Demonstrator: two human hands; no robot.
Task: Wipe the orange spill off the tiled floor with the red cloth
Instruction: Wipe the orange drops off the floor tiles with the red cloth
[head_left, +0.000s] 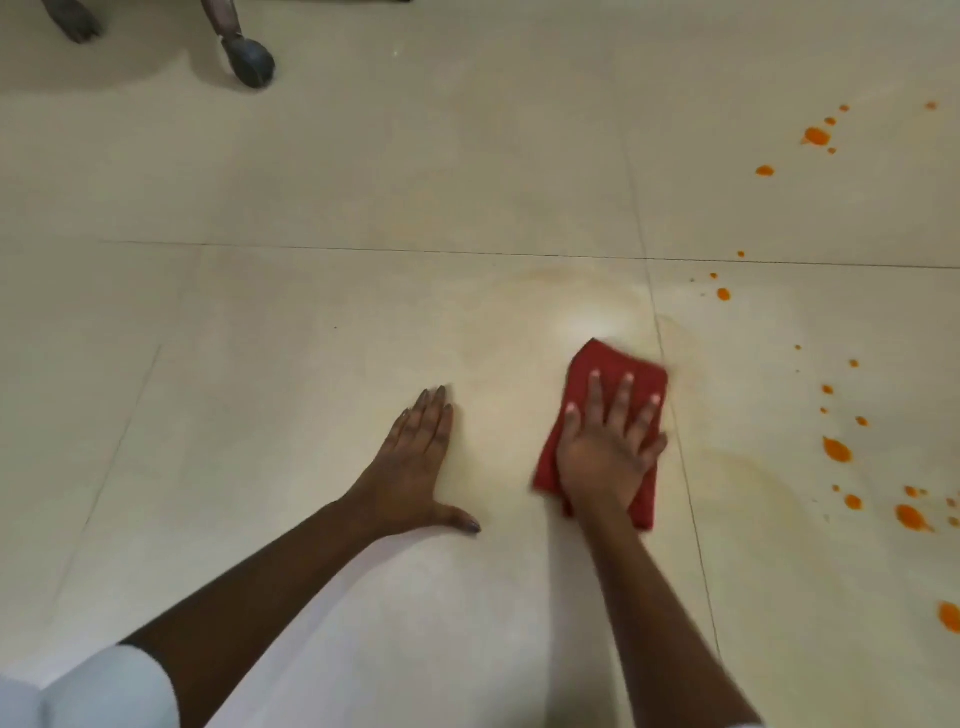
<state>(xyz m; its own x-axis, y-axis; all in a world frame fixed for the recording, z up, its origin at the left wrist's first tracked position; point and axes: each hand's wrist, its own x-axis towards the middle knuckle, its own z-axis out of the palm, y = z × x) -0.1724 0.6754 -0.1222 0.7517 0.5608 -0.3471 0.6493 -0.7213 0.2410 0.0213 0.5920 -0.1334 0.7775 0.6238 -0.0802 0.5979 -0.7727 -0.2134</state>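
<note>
A person's right hand (608, 457) is pressing flat on a folded red cloth (618, 364) on the cream tiled floor (363, 182), its fingers lying straight and spread across the fabric rather than curling around it. Just to the left of the cloth, the left hand (415, 467) is resting palm down on bare tile, fingers straight and close together, thumb sticking out toward the cloth. To the right of the cloth and well apart from it, drops and splashes of the orange spill (836, 449) are dotting the floor, and far beyond the cloth to the left two dark furniture feet (249, 62) are standing.
</note>
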